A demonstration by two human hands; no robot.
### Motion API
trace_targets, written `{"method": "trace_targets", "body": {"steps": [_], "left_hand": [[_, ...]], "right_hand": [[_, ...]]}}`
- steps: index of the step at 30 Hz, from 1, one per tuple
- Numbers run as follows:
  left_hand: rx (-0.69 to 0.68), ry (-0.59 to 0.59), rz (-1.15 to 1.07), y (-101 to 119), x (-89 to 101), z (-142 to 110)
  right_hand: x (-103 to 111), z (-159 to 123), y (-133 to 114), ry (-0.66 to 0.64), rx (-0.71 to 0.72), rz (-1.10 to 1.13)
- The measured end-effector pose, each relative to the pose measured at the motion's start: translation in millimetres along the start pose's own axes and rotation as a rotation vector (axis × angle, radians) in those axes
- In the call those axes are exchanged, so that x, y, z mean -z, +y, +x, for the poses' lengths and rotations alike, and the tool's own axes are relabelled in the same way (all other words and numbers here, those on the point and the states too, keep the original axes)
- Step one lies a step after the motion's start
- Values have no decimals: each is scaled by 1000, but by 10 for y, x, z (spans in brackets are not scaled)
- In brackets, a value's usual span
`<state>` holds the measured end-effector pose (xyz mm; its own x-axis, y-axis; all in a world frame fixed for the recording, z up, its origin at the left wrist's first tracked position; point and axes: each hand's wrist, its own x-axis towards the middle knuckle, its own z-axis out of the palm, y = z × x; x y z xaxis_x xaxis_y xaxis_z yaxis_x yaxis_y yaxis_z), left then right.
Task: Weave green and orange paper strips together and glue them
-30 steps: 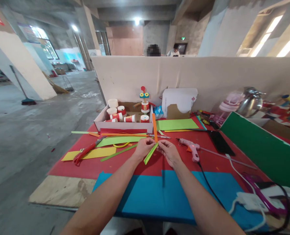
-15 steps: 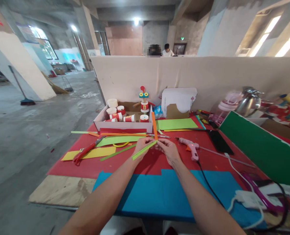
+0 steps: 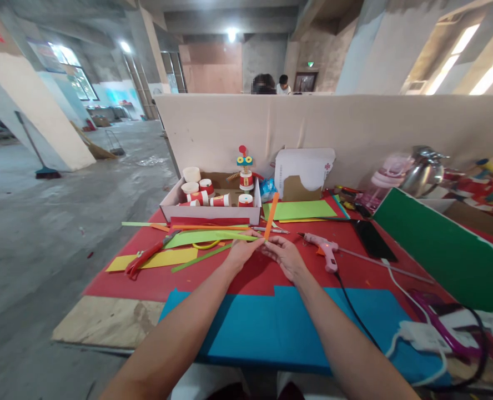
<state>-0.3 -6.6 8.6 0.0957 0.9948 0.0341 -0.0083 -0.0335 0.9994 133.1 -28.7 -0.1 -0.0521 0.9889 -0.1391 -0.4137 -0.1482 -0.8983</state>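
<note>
Pinching two paper strips [image 3: 272,216] [image 3: 238,236]: two hands [image 3: 243,251] [image 3: 286,256]

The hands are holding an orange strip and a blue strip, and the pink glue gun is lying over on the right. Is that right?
Not quite: the strip held together with the orange strip is a light green strip, not a blue one, as the head view shows. The pink glue gun does lie on the right.

Left hand [image 3: 243,251] and right hand [image 3: 287,256], centre frame, pinch orange strip [image 3: 272,215] and green strip [image 3: 239,237]; glue gun [image 3: 331,256] centre-right.
</note>
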Motion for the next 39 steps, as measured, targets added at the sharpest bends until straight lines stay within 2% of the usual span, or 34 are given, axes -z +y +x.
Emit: {"method": "trace_targets", "body": {"steps": [5, 12, 20, 24, 31, 35, 39], "left_hand": [[-5, -25, 11, 20, -4, -18], [42, -108, -120, 30, -19, -33], [54, -89, -73, 34, -2, -34], [44, -48, -23, 0, 3, -16], [131, -63, -185, -60, 6, 44], [88, -8, -215, -49, 18, 49], [24, -71, -240, -15, 11, 35]], "right_hand": [[10, 8, -5, 38, 20, -23], [20, 28, 48, 94, 41, -29], [23, 33, 30, 49, -13, -7], [13, 33, 31, 77, 24, -32], [2, 30, 27, 89, 15, 13], [1, 28, 9, 83, -19, 35], [2, 38, -2, 128, -14, 80]]}}
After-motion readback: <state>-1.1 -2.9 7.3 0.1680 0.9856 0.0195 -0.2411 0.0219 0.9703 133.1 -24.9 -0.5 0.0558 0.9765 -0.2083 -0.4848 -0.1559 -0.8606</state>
